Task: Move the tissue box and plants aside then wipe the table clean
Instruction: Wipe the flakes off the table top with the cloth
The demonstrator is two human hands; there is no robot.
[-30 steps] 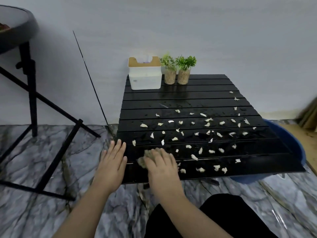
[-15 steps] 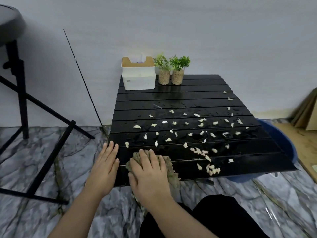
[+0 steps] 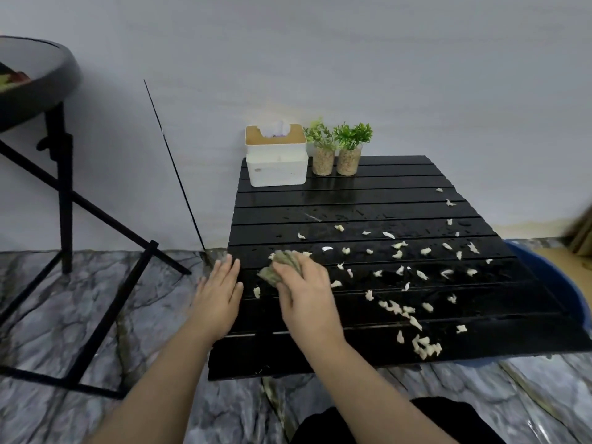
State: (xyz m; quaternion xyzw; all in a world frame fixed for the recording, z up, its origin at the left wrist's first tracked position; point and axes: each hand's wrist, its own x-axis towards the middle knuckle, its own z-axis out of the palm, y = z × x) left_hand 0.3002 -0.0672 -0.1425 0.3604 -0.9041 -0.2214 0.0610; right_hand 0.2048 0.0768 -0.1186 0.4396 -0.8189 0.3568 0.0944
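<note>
tissue box (image 3: 278,161) left of plants (image 3: 338,149), table (image 3: 384,193) rear

The right hand (image 3: 306,291) presses a cloth (image 3: 282,262) on the scrap-strewn black table (image 3: 368,200); the left hand (image 3: 219,291) lies flat at its edge.

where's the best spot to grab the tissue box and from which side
Grip the lower white body of the tissue box across its left and right walls, coming from the front. The plants stand close to its right side, so fingers should slide in carefully there; the upper section might lift off.

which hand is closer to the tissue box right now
Right. The right hand, pressing the cloth, is on the table straight in front of the tissue box; the left hand rests at the table's left edge.
</note>
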